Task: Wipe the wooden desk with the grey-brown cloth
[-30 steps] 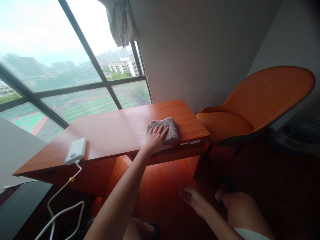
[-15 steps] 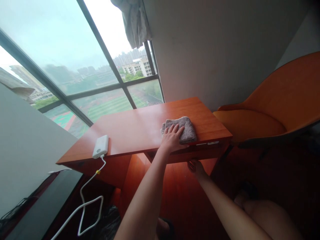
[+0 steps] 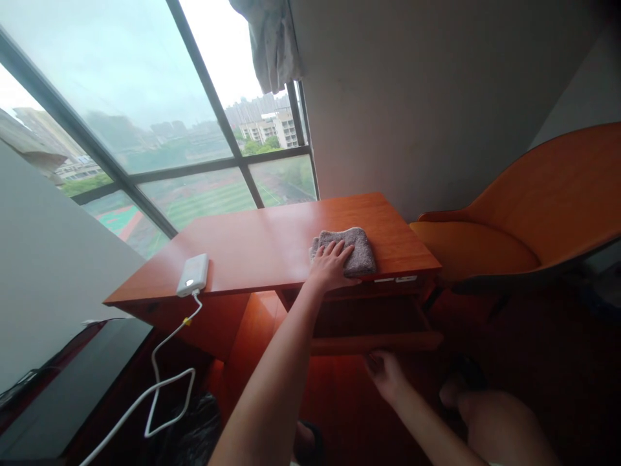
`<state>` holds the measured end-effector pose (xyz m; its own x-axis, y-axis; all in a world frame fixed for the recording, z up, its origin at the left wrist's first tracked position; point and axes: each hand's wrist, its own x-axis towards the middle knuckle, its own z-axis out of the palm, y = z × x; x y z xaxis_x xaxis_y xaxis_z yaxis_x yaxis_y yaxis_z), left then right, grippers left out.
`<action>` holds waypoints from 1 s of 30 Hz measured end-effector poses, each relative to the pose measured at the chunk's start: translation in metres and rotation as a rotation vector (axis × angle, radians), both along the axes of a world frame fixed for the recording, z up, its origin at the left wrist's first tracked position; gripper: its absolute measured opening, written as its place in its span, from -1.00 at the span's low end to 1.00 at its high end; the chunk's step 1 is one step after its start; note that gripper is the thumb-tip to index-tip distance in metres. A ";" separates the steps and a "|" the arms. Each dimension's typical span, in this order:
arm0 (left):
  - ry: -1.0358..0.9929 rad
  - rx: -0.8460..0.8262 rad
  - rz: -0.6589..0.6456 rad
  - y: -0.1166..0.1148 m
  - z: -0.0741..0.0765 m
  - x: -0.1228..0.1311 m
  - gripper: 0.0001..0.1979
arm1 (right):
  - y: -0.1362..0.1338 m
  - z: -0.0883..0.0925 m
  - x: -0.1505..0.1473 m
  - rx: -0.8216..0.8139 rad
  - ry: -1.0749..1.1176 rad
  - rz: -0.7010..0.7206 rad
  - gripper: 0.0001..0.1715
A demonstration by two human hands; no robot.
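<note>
My left hand (image 3: 328, 266) lies flat, fingers spread, on a folded grey-brown cloth (image 3: 350, 251) near the right front of a reddish wooden desk (image 3: 262, 249). Below the desktop a drawer (image 3: 373, 325) stands pulled out, dark inside. My right hand (image 3: 383, 373) is under the drawer's front edge, fingers curled up against its underside, their tips hidden.
A white power bank (image 3: 193, 274) with a white cable (image 3: 160, 382) lies at the desk's left front. An orange chair (image 3: 524, 220) stands to the right. A large window (image 3: 160, 129) and a curtain (image 3: 272, 39) are behind the desk. My knee (image 3: 490, 421) shows at the bottom right.
The drawer under the desktop has slid out toward me. My right hand rose to the drawer front, then came back with it. My left hand stayed on the cloth.
</note>
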<state>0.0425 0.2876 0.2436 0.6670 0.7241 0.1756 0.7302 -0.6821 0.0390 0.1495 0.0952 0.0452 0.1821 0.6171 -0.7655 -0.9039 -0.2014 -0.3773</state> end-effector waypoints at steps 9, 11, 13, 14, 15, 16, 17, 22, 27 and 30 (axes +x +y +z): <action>-0.009 -0.005 -0.005 0.000 0.001 -0.001 0.05 | -0.078 -0.016 -0.005 -0.026 0.109 -0.002 -0.68; -0.009 -0.003 -0.005 0.000 0.001 -0.001 0.05 | -0.091 -0.021 -0.006 -0.010 0.101 0.003 -0.70; -0.011 0.000 -0.007 0.000 0.000 -0.001 0.05 | -0.101 -0.024 -0.007 -0.022 0.098 0.018 -0.73; -0.013 0.001 -0.007 0.001 0.000 -0.001 0.06 | -0.105 -0.025 -0.007 -0.035 0.098 0.027 -0.73; -0.013 0.002 -0.006 0.001 0.000 -0.001 0.07 | -0.108 -0.024 -0.007 -0.049 0.101 0.035 -0.73; -0.012 0.002 -0.005 0.001 0.000 0.000 0.07 | -0.111 -0.023 -0.006 -0.060 0.109 0.039 -0.72; -0.010 0.001 -0.003 0.001 0.000 0.000 0.08 | -0.113 -0.021 -0.006 -0.073 0.123 0.041 -0.71; -0.005 0.001 0.008 -0.001 0.002 0.000 0.07 | -0.120 -0.012 -0.005 -0.092 0.208 0.031 -0.67; -0.014 -0.014 0.004 -0.004 0.006 0.001 0.05 | -0.128 -0.026 -0.008 -0.080 0.010 0.077 -0.72; -0.013 -0.016 0.008 -0.004 0.006 0.001 0.05 | -0.131 -0.039 -0.008 -0.071 -0.124 0.129 -0.78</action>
